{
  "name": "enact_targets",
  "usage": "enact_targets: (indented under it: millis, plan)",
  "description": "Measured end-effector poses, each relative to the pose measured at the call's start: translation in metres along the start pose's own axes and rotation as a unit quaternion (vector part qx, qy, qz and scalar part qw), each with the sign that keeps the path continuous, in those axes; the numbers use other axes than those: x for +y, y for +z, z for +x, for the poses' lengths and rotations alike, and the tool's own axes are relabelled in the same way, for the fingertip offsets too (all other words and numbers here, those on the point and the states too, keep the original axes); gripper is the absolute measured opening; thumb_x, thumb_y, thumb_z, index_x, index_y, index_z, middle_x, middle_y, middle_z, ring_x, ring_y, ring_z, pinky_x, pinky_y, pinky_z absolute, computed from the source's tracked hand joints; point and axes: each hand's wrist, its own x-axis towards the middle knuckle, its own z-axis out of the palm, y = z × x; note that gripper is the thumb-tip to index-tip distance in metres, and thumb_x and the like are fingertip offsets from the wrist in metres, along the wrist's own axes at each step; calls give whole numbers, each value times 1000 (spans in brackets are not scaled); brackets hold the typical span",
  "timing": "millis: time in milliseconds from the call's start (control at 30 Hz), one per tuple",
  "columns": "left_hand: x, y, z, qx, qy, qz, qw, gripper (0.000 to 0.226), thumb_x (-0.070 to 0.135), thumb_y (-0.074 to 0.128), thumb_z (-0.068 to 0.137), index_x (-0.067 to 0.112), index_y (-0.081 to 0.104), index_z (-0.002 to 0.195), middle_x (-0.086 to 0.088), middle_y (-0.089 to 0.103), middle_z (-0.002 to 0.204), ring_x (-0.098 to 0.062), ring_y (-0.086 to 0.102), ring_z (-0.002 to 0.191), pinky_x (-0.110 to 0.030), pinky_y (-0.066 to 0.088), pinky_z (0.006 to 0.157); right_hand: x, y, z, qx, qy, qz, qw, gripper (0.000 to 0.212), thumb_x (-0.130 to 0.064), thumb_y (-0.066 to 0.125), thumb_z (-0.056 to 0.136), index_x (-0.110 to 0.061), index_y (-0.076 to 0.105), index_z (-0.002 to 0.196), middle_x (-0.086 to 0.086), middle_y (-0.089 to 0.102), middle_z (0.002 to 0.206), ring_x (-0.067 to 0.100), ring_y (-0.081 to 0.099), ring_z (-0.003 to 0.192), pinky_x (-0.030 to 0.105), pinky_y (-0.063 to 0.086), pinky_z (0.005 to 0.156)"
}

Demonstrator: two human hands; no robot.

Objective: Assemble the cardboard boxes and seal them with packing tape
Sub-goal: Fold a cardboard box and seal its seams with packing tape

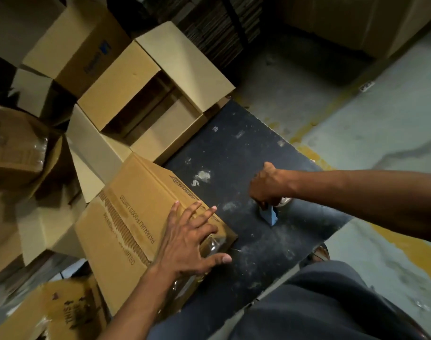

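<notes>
fingers: left hand (192, 238) is spread flat, fingers (201, 214) wide apart, pressing on the printed box and not curled round anything. Right hand (268, 186) has its fingers curled tight round a tape dispenser (271, 214), only the blue bit and a sliver of the roll poke out underneath.

floor: pale concrete (393, 123) with worn yellow paint, off to the right.

table: dark, scuffed top (234, 148), old tape scraps stuck on it. The dispenser sits on it or just above, can't tell which.

open boxes: a plain box (148, 106) stands just past the table's far-left corner, flaps up, nothing closed on top. More boxes piled behind and left of it, a bit blurry.

printed box: the one in hand (136, 217), hanging half off the table's left edge, tilted. Flaps look folded shut.

tape: shiny clear strip (215, 241) already on the near corner, right by the thumb.

progress: I'd guess this one's mostly sealed and just getting smoothed or shoved aside. The open ones look like they still need doing, so plenty left.
</notes>
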Motion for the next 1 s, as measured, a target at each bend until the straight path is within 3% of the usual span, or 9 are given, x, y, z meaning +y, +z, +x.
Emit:
enact_targets:
  millis: [133, 200, 300, 400, 500, 633, 767, 867, 1000]
  plan:
    - [-1, -18, 20, -107, 18, 54, 993, 108, 105, 3, 69, 42, 70, 126, 11, 27, 168, -24, 11, 159, -70, -10, 119, 19, 18, 26, 3, -2, 102, 995, 41, -58, 72, 88, -36, 72, 122, -11, 70, 120, 20, 67, 109, 45, 52, 97]
    - [-2, -25, 28, -146, 33, 60, 987, 115, 105, -5, 67, 44, 63, 136, 11, 19, 170, -21, 5, 160, -69, -14, 119, 30, 25, 35, 13, -32, 133, 990, 33, -46, 77, 87, -40, 74, 120, -11, 72, 119, 21, 69, 106, 37, 57, 88]
    - [-11, -26, 26, -65, 21, -58, 996, 98, 99, 12, 80, 40, 63, 139, 10, 39, 163, -19, 25, 156, -65, -3, 122, 43, 33, 45, 47, -63, 146, 986, 41, -20, 73, 87, -43, 74, 120, -11, 74, 116, 21, 70, 101, 32, 54, 74]
    - [-24, -17, 10, 45, 13, -114, 992, 65, 80, 37, 94, 36, 72, 127, 14, 60, 145, -16, 45, 144, -64, 15, 120, 51, 40, 54, 94, -49, 148, 983, 38, -17, 71, 87, -34, 74, 121, -5, 71, 122, 23, 67, 106, 41, 59, 88]
    - [-28, -9, 3, 30, 17, -66, 997, 46, 64, 41, 102, 38, 73, 122, 15, 66, 137, -18, 52, 137, -65, 20, 118, 51, 37, 55, 138, -10, 120, 983, 30, -27, 64, 97, -28, 67, 127, -3, 59, 134, 26, 54, 125, 46, 57, 89]
    - [-32, -3, 7, 26, 46, -72, 996, 43, 51, 37, 107, 35, 72, 128, 13, 66, 138, -16, 49, 140, -64, 15, 121, 44, 31, 51, 134, 12, 128, 983, 32, -27, 57, 102, -34, 65, 132, -1, 65, 129, 25, 60, 121, 39, 54, 83]
    - [-43, 4, 8, 63, 86, -90, 990, 43, 45, 39, 107, 30, 69, 134, 11, 64, 142, -14, 50, 140, -63, 16, 122, 22, 34, 37, 199, 46, 144, 968, 38, -40, 58, 99, -36, 59, 137, 1, 54, 133, 26, 53, 126, 49, 52, 94]
    - [-49, 11, 7, 86, 94, -103, 986, 42, 43, 41, 106, 30, 69, 134, 12, 64, 142, -12, 51, 139, -61, 19, 122, -12, 39, 18, 294, 34, 265, 918, 62, -18, 62, 84, -30, 57, 145, 5, 57, 138, 29, 58, 124, 44, 52, 97]
    - [-51, 17, 9, 118, 106, -118, 980, 43, 45, 38, 106, 32, 71, 130, 15, 68, 132, -9, 55, 130, -54, 20, 122, -103, 64, -9, 356, 76, 528, 767, 88, 7, 54, 81, -36, 40, 156, -6, 56, 141, -2, 61, 109, 11, 48, 84]
